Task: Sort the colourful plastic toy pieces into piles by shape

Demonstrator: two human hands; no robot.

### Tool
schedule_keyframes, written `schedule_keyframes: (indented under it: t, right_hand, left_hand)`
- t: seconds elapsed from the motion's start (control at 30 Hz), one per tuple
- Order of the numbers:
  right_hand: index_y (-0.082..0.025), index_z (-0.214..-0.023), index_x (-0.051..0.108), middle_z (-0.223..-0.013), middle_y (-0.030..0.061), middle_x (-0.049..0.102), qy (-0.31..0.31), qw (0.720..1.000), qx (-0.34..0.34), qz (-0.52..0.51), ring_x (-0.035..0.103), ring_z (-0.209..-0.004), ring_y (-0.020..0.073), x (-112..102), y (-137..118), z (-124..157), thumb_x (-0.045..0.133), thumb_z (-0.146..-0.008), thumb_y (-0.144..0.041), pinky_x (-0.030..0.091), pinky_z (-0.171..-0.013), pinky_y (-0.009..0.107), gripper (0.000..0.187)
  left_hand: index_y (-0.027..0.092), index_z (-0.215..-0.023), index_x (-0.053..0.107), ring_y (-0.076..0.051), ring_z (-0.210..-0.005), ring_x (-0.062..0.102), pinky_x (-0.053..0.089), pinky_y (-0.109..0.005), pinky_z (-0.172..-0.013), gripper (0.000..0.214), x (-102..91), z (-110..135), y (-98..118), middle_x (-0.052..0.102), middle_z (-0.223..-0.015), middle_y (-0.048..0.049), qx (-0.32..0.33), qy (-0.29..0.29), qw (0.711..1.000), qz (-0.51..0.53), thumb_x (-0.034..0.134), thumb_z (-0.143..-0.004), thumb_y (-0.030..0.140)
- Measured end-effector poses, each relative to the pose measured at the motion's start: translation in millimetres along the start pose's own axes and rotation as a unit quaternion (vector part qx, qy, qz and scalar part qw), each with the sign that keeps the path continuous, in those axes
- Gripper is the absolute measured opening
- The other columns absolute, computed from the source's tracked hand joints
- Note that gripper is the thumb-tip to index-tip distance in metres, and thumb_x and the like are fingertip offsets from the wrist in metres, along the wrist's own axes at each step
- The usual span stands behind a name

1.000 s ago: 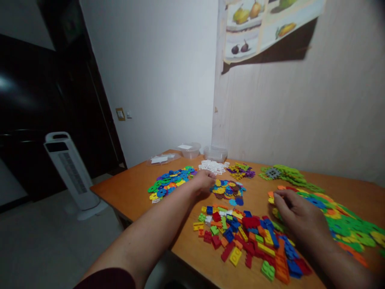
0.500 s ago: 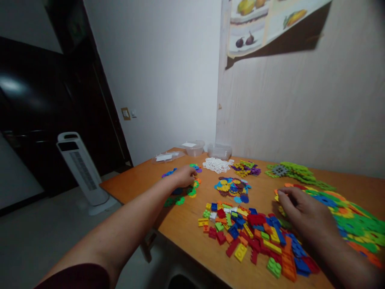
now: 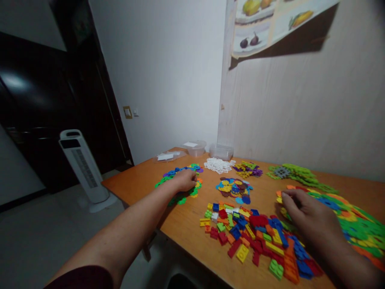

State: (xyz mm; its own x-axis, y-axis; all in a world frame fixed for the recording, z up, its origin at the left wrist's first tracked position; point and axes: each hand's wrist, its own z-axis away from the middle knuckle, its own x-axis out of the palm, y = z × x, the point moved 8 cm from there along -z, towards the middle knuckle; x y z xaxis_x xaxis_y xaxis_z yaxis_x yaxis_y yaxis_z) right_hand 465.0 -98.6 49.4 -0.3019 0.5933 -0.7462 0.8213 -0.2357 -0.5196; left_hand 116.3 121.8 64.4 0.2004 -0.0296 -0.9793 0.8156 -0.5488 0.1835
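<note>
Wooden table, disc pile under left fingers

1. Left pile: many small flat plastic pieces, mostly blue and green, with a few yellow, purple and orange ones. They lie flat in a loose, low heap at the far left.
2. Right pile: bigger flat pieces, mostly green, with orange, yellow and blue. They overlap in a wide, low layer at the right edge.

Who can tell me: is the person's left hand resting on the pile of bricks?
No, the left hand lies on the blue and green flat pieces, apart from the bricks nearer the camera.
</note>
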Motion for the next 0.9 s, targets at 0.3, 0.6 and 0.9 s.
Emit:
schedule_keyframes:
  t: [0.3,0.6,0.9]
  right_hand:
    - [-0.029,-0.101,0.071,-0.094,0.0031,0.077,-0.003,1.0,-0.003,-0.005,0.071,-0.084,0.0259,0.8,0.0,0.0,0.046,-0.093,-0.063,0.046,-0.07,0.036,0.043]
    - [-0.029,-0.1,0.072,-0.09,0.0036,0.077,0.012,1.0,-0.01,-0.009,0.071,-0.08,0.0259,1.0,-2.0,0.6,0.046,-0.093,-0.063,0.045,-0.066,0.035,0.043]
    - [-0.028,-0.101,0.072,-0.093,0.0044,0.078,0.015,0.999,-0.041,0.004,0.072,-0.082,0.0262,5.0,-4.8,-0.3,0.046,-0.093,-0.061,0.045,-0.066,0.035,0.043]
  left_hand:
    - [0.022,-0.081,0.07,-0.021,-0.079,0.063,0.039,-0.029,-0.066,0.016,-4.7,4.9,5.4,0.072,-0.087,-0.0043,-0.021,0.01,1.0,0.001,0.079,-0.076,0.034]
    - [0.02,-0.071,0.058,-0.014,-0.067,0.051,0.035,-0.024,-0.062,0.016,0.8,-3.9,-6.6,0.057,-0.067,0.0046,-0.05,0.038,0.978,0.198,0.072,-0.067,0.011]
    - [0.017,-0.072,0.06,-0.012,-0.061,0.052,0.038,-0.022,-0.056,0.012,9.2,-34.6,33.1,0.057,-0.064,0.0031,-0.075,0.061,0.945,0.312,0.067,-0.07,0.007]
